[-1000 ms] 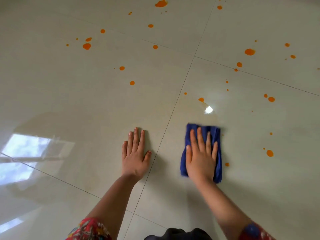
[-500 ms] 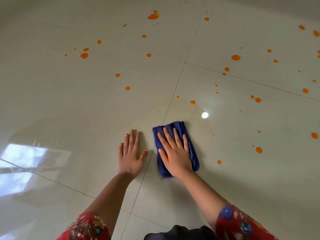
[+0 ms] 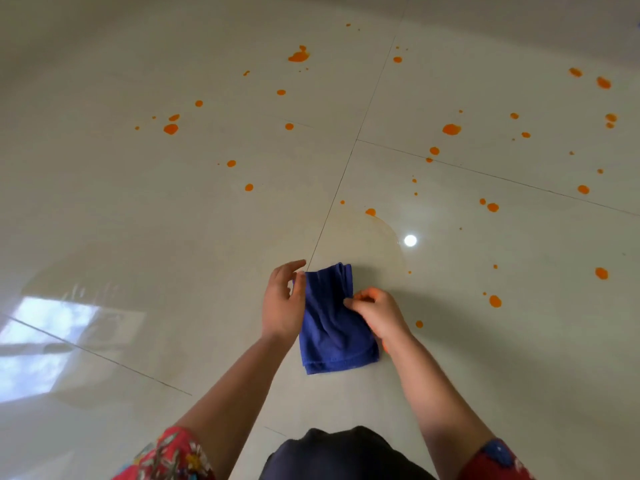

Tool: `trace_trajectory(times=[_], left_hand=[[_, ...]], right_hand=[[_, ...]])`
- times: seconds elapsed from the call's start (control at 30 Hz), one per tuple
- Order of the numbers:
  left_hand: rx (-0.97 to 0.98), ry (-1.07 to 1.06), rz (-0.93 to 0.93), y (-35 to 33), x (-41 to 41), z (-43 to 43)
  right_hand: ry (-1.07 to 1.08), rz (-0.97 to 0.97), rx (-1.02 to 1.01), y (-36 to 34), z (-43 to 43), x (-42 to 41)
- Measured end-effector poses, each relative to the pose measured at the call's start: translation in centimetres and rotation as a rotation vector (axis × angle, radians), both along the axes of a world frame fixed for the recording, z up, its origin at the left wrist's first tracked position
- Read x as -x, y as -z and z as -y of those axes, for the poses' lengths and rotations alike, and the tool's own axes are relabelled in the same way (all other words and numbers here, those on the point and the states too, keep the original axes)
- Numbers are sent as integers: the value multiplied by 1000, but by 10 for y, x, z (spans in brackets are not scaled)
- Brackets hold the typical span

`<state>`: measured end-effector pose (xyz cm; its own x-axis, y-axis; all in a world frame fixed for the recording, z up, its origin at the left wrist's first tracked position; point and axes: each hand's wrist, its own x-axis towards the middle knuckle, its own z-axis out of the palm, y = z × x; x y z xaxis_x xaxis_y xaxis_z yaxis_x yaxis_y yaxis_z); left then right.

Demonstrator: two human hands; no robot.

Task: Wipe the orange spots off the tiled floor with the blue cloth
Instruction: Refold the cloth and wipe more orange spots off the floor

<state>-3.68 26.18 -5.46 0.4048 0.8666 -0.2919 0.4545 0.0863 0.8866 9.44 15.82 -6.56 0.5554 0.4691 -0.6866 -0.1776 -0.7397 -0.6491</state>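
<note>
Orange spots (image 3: 451, 129) across glossy cream tiled floor (image 3: 166, 237)

Head view — looks forward-down, close above tiled floor (image 3: 173, 237).

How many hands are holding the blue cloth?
2. The left hand holds the folded blue cloth at its upper left corner. The right hand pinches its right edge. No other hand shows.

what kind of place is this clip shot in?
Probably a room indoors, likely a home. Glossy cream floor tiles with thin joints carry a window's reflection and a ceiling lamp's glare. A blue cloth and orange spots suggest household cleaning.
</note>
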Motion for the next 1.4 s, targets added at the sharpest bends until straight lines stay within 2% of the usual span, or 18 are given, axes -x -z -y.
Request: trace_trajectory(times=[0.07, 0.13, 0.27, 0.33, 0.4, 0.5, 0.57, 0.63, 0.73, 0.8, 0.97, 1.07, 1.13, 1.17, 1.23, 1.4], left_hand=[[-43, 89, -3, -11, -4, -8], [-51, 214, -61, -24, -8, -23], [-114, 630, -457, -51, -5, -59], [-167, 817, -588, -65, 3, -70], [-203, 908, -637, -78, 12, -78], [-267, 917, -582, -90, 17, -84], [-303, 906, -482, -96, 14, -81], [-309, 981, -388, -98, 9, -76], [-136, 1101, -316, -94, 0, -68], [-11, 1039, -238, -94, -7, -63], [2, 947, -28, -113, -18, -61], [9, 888, 104, -128, -22, -61], [12, 825, 202, -136, -26, -60], [-1, 793, 233, -138, -27, -60], [-39, 717, 258, -140, -30, -63], [-219, 552, 130, -138, -22, -77]], right_hand=[[79, -217, -127, -9, 1, -2], [38, -308, -147, -16, 1, 1], [137, -465, -130, -19, -1, 13], [183, -588, -94, -22, 0, 17], [231, -707, -111, -24, 2, 19], [265, -802, -175, -31, 3, 21], [192, -738, -179, -41, 4, 26], [84, -631, -198, -55, 4, 30], [-41, -452, -249, -81, 3, 26], [-54, -321, -286, -97, 7, 16], [-10, -159, -412, -122, 23, -4], [-207, 184, -387, -120, 29, -16], [-400, 469, -219, -114, 29, -24], [-442, 547, -151, -111, 29, -29], [-366, 521, -144, -106, 27, -38], [-86, 5, -526, -117, 29, -57]])
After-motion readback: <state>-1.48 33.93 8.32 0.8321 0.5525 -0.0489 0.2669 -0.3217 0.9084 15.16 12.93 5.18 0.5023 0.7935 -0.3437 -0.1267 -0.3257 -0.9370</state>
